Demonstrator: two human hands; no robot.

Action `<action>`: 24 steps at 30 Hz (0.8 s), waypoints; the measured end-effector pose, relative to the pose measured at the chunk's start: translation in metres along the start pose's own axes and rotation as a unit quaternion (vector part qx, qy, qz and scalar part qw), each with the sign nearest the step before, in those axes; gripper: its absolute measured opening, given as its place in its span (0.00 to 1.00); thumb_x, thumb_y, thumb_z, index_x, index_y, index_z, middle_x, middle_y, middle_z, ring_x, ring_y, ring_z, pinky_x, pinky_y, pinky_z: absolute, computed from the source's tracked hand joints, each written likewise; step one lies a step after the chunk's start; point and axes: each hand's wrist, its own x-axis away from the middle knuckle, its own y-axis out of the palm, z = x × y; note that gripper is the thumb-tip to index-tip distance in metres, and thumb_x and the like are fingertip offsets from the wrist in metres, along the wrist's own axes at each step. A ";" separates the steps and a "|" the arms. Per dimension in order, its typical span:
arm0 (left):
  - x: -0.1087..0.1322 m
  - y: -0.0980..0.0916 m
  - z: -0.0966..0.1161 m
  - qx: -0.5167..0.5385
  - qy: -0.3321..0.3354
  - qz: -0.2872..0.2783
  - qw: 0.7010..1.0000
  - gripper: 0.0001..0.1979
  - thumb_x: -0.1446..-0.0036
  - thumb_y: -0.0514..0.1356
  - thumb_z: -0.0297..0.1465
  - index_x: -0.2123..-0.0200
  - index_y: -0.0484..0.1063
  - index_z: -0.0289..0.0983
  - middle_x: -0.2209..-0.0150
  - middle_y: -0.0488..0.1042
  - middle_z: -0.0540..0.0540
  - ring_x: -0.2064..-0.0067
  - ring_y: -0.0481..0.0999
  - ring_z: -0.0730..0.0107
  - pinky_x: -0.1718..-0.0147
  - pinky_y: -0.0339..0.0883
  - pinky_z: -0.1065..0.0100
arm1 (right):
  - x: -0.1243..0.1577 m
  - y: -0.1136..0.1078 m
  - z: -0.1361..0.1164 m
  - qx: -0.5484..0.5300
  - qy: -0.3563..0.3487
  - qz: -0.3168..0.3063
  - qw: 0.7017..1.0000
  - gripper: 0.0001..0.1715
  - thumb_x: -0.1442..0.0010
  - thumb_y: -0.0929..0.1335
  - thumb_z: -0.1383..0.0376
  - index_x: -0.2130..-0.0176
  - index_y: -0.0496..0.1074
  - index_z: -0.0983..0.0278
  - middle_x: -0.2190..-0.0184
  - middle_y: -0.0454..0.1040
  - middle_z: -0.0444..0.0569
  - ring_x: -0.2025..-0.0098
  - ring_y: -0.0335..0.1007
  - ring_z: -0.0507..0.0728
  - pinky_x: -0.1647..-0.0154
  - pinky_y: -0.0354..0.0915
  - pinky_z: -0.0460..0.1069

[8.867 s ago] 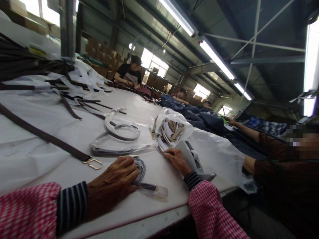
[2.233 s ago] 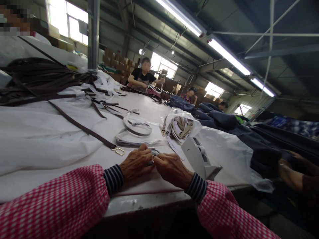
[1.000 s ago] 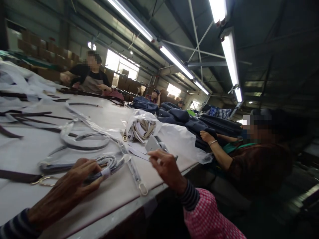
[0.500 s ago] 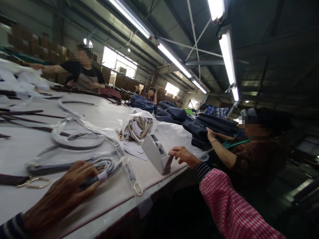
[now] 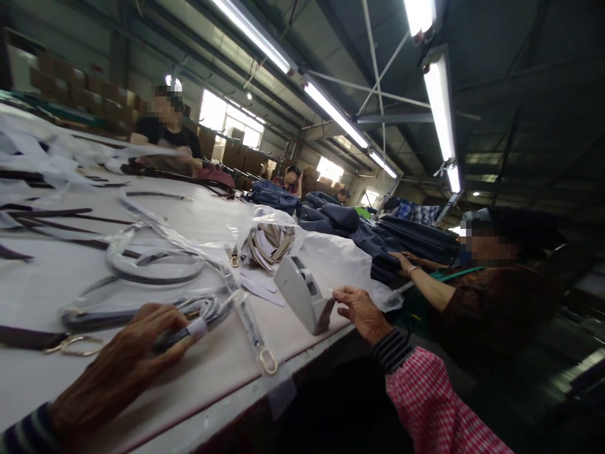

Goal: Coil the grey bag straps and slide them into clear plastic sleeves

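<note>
My left hand (image 5: 118, 369) lies on the white table (image 5: 222, 372) with its fingers closed on a coiled, plastic-wrapped strap bundle (image 5: 201, 315) bound by a white tape band. My right hand (image 5: 362, 309) reaches to the front end of a grey tape dispenser (image 5: 302, 296) near the table's edge, thumb and fingers pinched at its cutter; what they pinch is too small to see. A clear sleeve with a gold ring (image 5: 268, 360) lies between the hands.
More bagged straps (image 5: 151, 265) and brown straps (image 5: 42, 221) lie across the table. A plastic bag of paper strips (image 5: 269, 243) sits behind the dispenser. A person at right (image 5: 477, 284) handles dark blue cloth (image 5: 359, 233). Other people work farther along.
My right hand went from above the dispenser to its front end and has pulled slightly back and down. My left hand keeps hold of the strap bundle.
</note>
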 end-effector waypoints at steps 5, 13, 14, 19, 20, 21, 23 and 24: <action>-0.001 -0.003 -0.001 0.020 -0.014 0.010 1.000 0.17 0.39 0.57 0.51 0.66 0.75 0.45 0.62 0.76 0.47 0.55 0.72 0.52 0.55 0.66 0.58 | 0.020 -0.005 0.018 -0.055 0.015 0.007 0.998 0.23 0.58 0.78 0.53 0.69 0.71 0.65 0.68 0.71 0.46 0.68 0.67 0.51 0.73 0.62 0.43; -0.003 -0.007 0.008 0.033 -0.047 0.015 0.998 0.18 0.40 0.58 0.51 0.66 0.75 0.43 0.62 0.76 0.47 0.56 0.72 0.52 0.57 0.65 0.59 | 0.009 -0.006 0.033 -0.002 0.017 -0.018 1.000 0.27 0.58 0.77 0.48 0.70 0.65 0.62 0.77 0.67 0.40 0.81 0.56 0.46 0.81 0.48 0.42; -0.004 -0.008 0.010 0.038 -0.053 0.017 0.998 0.18 0.40 0.58 0.50 0.66 0.75 0.43 0.61 0.76 0.47 0.56 0.72 0.52 0.57 0.65 0.59 | 0.008 -0.008 0.033 0.020 0.010 -0.017 1.000 0.25 0.57 0.76 0.49 0.70 0.66 0.62 0.78 0.68 0.40 0.81 0.56 0.46 0.81 0.48 0.42; -0.005 -0.013 0.020 0.060 -0.092 0.036 0.993 0.18 0.42 0.59 0.49 0.68 0.74 0.40 0.64 0.74 0.45 0.59 0.72 0.54 0.59 0.64 0.59 | 0.019 -0.025 0.038 0.155 -0.003 -0.034 0.987 0.16 0.59 0.75 0.59 0.81 0.65 0.62 0.87 0.65 0.41 0.84 0.55 0.49 0.84 0.46 0.43; -0.005 -0.013 0.022 0.066 -0.098 0.042 0.992 0.18 0.43 0.59 0.48 0.68 0.74 0.40 0.65 0.73 0.45 0.60 0.72 0.54 0.60 0.64 0.59 | 0.023 -0.026 0.039 0.176 -0.006 -0.036 0.984 0.16 0.58 0.74 0.58 0.82 0.65 0.62 0.87 0.65 0.41 0.84 0.55 0.49 0.84 0.46 0.44; -0.005 -0.012 0.024 0.073 -0.099 0.045 0.991 0.17 0.43 0.59 0.47 0.69 0.74 0.39 0.65 0.73 0.45 0.60 0.72 0.55 0.60 0.64 0.59 | 0.026 -0.024 0.040 0.198 -0.013 -0.029 0.980 0.16 0.57 0.73 0.56 0.81 0.66 0.62 0.86 0.66 0.42 0.84 0.56 0.50 0.84 0.46 0.44; -0.006 -0.011 0.026 0.083 -0.099 0.054 0.990 0.16 0.44 0.59 0.45 0.69 0.73 0.38 0.65 0.72 0.45 0.60 0.72 0.56 0.59 0.64 0.60 | 0.032 -0.009 0.039 0.223 -0.039 -0.018 0.974 0.17 0.53 0.72 0.52 0.77 0.67 0.61 0.83 0.67 0.41 0.83 0.57 0.50 0.84 0.48 0.44; -0.006 -0.010 0.027 0.086 -0.101 0.061 0.989 0.15 0.45 0.60 0.45 0.69 0.73 0.38 0.65 0.72 0.46 0.60 0.71 0.56 0.59 0.64 0.60 | 0.037 0.004 0.036 0.218 -0.052 -0.033 0.974 0.18 0.51 0.72 0.50 0.76 0.67 0.61 0.82 0.66 0.41 0.83 0.57 0.50 0.84 0.49 0.44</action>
